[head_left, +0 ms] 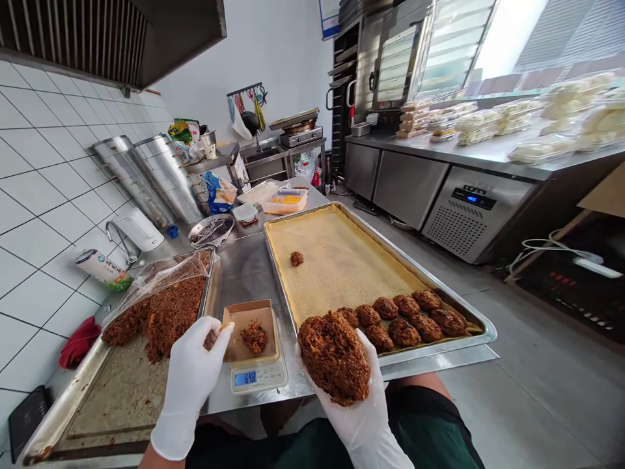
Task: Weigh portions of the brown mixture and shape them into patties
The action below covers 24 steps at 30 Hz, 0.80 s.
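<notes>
In my gloved right hand [364, 417] rests a large lump of brown shredded mixture [334, 358], cupped from below at the near edge of the lined baking tray [342, 254]. My gloved left hand [195, 361] is pinched closed at the left edge of a cardboard box [235, 314]; what its fingertips hold, if anything, is too small to make out. A small clump of the mixture [254, 336] lies in the box, on a digital kitchen scale [258, 380] with a lit display. Several shaped patties [404, 332] sit in rows at the tray's near end.
To the left, a metal tray [112, 404] holds a heap of mixture [176, 306] partly under plastic wrap [161, 273]. One small ball [297, 258] lies on the tray liner. Behind are a wrapped bowl [211, 229] and a plastic container [284, 200]. Packed boxes [481, 125] stand on the right counter.
</notes>
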### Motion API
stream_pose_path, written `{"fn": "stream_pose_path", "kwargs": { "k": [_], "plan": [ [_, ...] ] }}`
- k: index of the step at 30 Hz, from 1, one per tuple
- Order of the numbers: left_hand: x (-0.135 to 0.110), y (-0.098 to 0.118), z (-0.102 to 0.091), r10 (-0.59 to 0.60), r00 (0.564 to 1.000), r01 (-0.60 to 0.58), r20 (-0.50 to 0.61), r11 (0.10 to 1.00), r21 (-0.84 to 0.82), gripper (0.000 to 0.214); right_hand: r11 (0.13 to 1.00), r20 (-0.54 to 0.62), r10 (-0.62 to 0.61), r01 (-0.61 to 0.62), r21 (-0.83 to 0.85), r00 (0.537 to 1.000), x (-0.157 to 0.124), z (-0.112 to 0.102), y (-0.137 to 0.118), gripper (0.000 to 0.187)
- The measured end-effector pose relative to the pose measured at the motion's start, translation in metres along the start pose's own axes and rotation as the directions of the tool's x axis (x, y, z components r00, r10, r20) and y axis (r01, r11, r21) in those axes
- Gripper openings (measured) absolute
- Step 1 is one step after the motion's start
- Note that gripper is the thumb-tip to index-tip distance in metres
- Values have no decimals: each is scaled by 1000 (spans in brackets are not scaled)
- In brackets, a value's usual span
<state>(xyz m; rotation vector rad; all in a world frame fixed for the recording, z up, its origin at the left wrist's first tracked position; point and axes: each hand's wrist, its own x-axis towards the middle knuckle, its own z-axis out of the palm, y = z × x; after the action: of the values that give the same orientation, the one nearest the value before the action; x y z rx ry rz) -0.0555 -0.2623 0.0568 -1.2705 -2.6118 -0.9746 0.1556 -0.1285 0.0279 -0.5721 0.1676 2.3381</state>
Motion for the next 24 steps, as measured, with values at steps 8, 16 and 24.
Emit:
{"fn": "stream_pose_path", "kwargs": {
  "k": [8, 16, 24],
  "plan": [
    [-1, -3, 3, -24, 1000, 24, -4, 1000, -11, 21, 1000, -4, 13, -13, 25, 1000, 1, -3, 3, 36],
    [5, -7, 24, 65, 939, -52, 338, 998, -45, 35, 998, -30, 18, -17, 61, 999, 2, -5, 2, 36],
    [19, 0, 74, 21, 896, 12, 444, 997, -70, 28, 997, -80, 27, -21, 76, 996, 1, -5, 1, 35]
  ]
}}
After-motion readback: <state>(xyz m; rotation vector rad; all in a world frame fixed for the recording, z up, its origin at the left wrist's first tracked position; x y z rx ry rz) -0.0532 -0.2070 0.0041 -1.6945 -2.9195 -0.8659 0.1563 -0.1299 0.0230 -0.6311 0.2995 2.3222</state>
